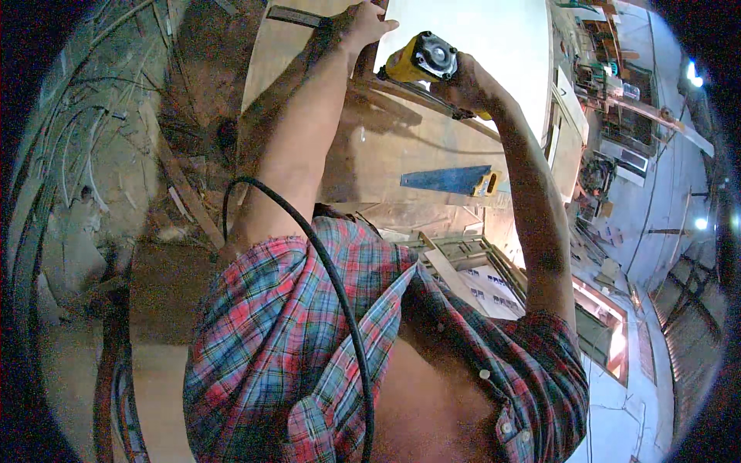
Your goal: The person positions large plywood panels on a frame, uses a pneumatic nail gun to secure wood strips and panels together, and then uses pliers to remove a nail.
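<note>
Shirt: red-blue plaid, nearest the lens, fills lower middle.
Hose: black, looped across shirt, exits bottom edge; what it feeds, can't tell.
Right hand: upper middle, gripping the yellow tool.
Tool: looks like a nailer, silver-black cap toward lens; over the lower left corner of the white panel, contact point hidden.
Left hand: top of frame, at the brown edging, thumb out; fingertips hidden, can't tell if it grips.
Saw: blue blade, below panel, not in hand.
Progress: probably mid-job. Edging sits along panel's left and lower sides; no fasteners visible, so fixed vs left to fix can't be told.
</note>
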The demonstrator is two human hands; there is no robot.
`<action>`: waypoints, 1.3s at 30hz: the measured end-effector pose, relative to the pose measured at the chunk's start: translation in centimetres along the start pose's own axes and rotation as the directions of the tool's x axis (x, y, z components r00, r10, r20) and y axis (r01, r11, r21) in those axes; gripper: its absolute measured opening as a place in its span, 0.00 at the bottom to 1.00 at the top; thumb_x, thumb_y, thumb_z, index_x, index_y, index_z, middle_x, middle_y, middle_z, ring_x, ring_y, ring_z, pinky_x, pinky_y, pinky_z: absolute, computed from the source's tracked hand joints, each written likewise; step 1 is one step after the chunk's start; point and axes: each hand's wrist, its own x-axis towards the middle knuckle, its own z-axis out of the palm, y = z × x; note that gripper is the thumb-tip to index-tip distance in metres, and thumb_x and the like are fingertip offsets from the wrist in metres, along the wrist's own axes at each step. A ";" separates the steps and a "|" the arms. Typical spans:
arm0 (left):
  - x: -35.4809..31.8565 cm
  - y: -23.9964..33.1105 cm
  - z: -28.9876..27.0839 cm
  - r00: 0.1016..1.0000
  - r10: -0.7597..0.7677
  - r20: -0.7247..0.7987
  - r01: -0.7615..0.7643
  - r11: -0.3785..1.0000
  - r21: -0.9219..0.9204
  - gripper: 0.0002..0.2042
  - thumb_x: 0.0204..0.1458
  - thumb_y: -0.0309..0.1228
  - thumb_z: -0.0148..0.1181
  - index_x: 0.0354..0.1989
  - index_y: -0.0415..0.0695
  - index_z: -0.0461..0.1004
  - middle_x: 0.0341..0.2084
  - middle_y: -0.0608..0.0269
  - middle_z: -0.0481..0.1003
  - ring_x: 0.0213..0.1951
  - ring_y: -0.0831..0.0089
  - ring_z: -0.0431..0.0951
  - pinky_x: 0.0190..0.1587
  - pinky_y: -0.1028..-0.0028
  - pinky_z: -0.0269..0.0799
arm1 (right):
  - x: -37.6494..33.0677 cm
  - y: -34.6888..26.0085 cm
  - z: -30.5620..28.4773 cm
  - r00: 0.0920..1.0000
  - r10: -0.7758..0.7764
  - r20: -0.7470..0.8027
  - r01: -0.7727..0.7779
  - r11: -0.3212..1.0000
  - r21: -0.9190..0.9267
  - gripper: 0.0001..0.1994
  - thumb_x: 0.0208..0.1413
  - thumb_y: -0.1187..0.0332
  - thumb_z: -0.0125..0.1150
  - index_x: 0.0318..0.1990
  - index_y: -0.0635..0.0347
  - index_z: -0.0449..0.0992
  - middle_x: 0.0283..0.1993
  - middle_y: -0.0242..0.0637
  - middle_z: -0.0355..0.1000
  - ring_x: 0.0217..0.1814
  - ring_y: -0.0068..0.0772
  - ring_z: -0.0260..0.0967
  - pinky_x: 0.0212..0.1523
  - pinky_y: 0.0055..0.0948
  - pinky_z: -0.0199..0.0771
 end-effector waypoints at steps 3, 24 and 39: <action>-0.1 0.1 0.1 0.999 -0.046 -0.018 0.046 0.999 -0.024 0.27 0.46 0.44 0.66 0.50 0.36 0.73 0.46 0.45 0.74 0.49 0.53 0.74 0.50 0.59 0.71 | -0.1 -0.4 0.0 0.999 -0.047 0.001 0.047 0.999 -0.017 0.17 0.46 0.64 0.66 0.43 0.62 0.76 0.37 0.48 0.77 0.39 0.43 0.76 0.42 0.37 0.75; 0.7 -1.0 1.6 0.996 0.054 -0.072 -0.049 0.997 0.065 0.27 0.43 0.46 0.67 0.47 0.37 0.75 0.43 0.45 0.76 0.47 0.53 0.76 0.49 0.58 0.71 | -1.3 0.4 -0.6 0.997 -0.076 -0.007 0.076 0.997 0.006 0.19 0.45 0.63 0.68 0.45 0.58 0.75 0.37 0.41 0.78 0.39 0.38 0.76 0.43 0.37 0.76; -1.9 -0.1 1.5 0.991 0.030 -0.127 -0.019 0.996 0.087 0.29 0.44 0.46 0.65 0.52 0.40 0.71 0.45 0.45 0.75 0.50 0.54 0.74 0.51 0.58 0.70 | -2.4 5.9 0.8 0.998 -0.054 -0.014 0.056 0.985 0.165 0.15 0.46 0.68 0.66 0.43 0.59 0.76 0.28 0.36 0.76 0.24 0.23 0.71 0.26 0.27 0.74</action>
